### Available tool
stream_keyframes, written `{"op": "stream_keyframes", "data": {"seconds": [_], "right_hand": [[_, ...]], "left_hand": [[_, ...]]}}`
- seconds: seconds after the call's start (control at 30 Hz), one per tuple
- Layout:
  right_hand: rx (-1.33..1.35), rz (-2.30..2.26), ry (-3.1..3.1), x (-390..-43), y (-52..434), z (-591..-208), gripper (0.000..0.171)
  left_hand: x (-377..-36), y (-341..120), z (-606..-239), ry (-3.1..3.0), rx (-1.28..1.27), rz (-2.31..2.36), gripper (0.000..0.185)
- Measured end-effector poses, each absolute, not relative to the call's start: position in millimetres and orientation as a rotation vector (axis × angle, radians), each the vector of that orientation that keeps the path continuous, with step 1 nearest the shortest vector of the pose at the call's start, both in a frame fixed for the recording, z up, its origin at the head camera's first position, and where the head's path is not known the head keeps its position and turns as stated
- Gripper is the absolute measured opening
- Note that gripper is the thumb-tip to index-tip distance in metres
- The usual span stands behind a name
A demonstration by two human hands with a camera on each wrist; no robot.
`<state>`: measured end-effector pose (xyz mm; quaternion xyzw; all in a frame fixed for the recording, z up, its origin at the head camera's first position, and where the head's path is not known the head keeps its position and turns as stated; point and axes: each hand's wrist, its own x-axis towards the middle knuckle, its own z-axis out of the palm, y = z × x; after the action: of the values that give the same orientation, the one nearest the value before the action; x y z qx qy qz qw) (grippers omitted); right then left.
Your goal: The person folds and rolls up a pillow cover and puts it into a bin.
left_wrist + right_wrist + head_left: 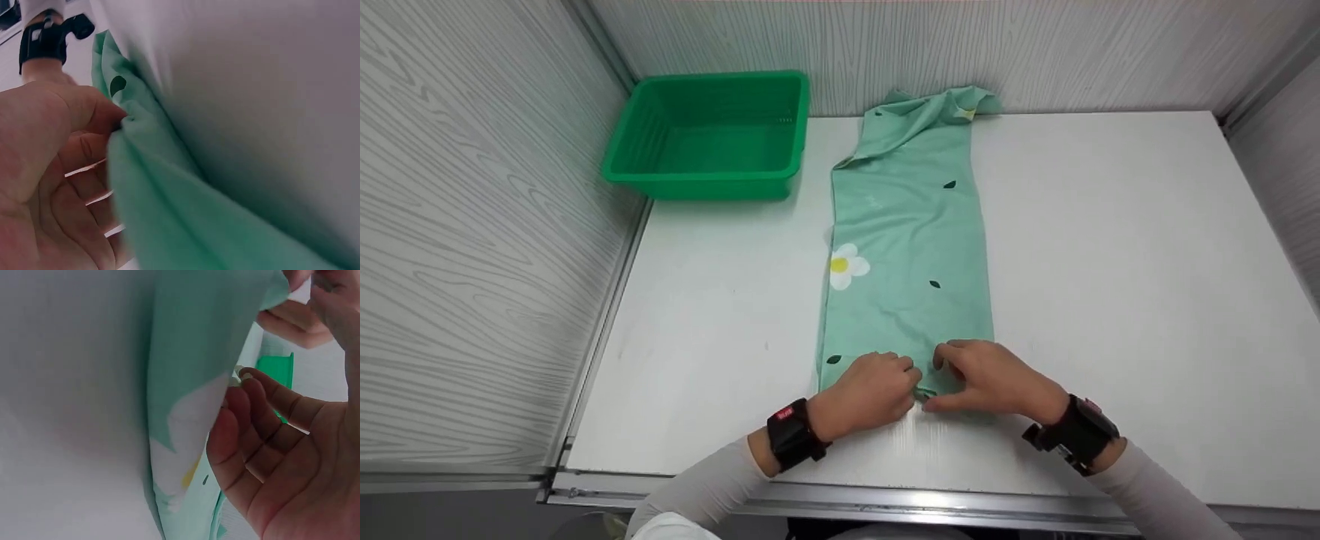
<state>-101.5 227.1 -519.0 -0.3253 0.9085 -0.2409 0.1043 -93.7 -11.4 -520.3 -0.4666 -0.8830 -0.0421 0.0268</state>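
Both hands [919, 386] grip green cloth's [907, 240] near edge.

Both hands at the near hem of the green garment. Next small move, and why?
Probably lift the near hem and carry it toward the far end. Left hand and right hand both pinch the near edge of the mint green garment, which lies as a long narrow strip on the white table, so it looks ready for a crosswise fold.

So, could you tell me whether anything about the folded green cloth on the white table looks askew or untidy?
Mostly tidy: the mint-green flower-print cloth lies in a long strip, but its far end is rumpled and bunched against the back wall. Both the left hand and right hand pinch the near hem.
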Motion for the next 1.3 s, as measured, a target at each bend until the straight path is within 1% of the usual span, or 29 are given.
{"op": "stream_keyframes", "data": {"seconds": [0.07,0.13,0.27,0.37,0.43,0.57,0.73,0.9,1.0,1.13,1.3], "right_hand": [[-1.013,-0.671,2.706,-97.0,224.0,-517.7,0.059],[-1.085,-0.606,2.748,-93.0,222.4,-516.6,0.057],[-1.208,-0.498,2.830,-88.6,223.7,-515.7,0.042],[-1.216,-0.515,2.833,-90.5,226.4,-516.8,0.033],[-1.182,-0.566,2.809,-92.9,228.7,-517.4,0.029],[-1.079,-0.701,2.749,-97.0,235.1,-517.9,0.025],[-0.992,-0.776,2.714,-102.2,241.4,-516.6,0.022],[-0.933,-0.785,2.683,-105.4,251.3,-511.9,0.024],[-0.909,-0.828,2.641,-105.4,260.5,-509.8,0.025],[-0.853,-0.948,2.559,-105.4,274.4,-509.2,0.022],[-0.672,-1.142,2.422,-107.2,290.1,-512.6,0.016]], "left_hand": [[-97.7,-12.1,-517.5,-2.778,-1.396,-0.266,0.010],[-101.1,-12.9,-514.9,-2.801,-1.351,-0.383,0.011],[-103.5,-14.1,-510.7,-2.788,-1.288,-0.494,0.015],[-101.6,-17.6,-510.3,-2.766,-1.277,-0.540,0.016],[-99.0,-21.9,-511.8,-2.753,-1.297,-0.532,0.017],[-94.4,-34.8,-515.8,-2.769,-1.333,-0.415,0.027],[-97.7,-54.4,-513.2,-2.831,-1.303,-0.379,0.012],[-106.7,-72.9,-503.3,-2.922,-1.201,-0.646,0.016],[-112.4,-82.7,-502.2,-2.970,-1.115,-0.873,0.014],[-120.1,-93.9,-508.2,-2.997,-0.989,-1.105,0.010],[-133.2,-101.6,-519.9,-3.032,-0.796,-1.324,0.015]]}}
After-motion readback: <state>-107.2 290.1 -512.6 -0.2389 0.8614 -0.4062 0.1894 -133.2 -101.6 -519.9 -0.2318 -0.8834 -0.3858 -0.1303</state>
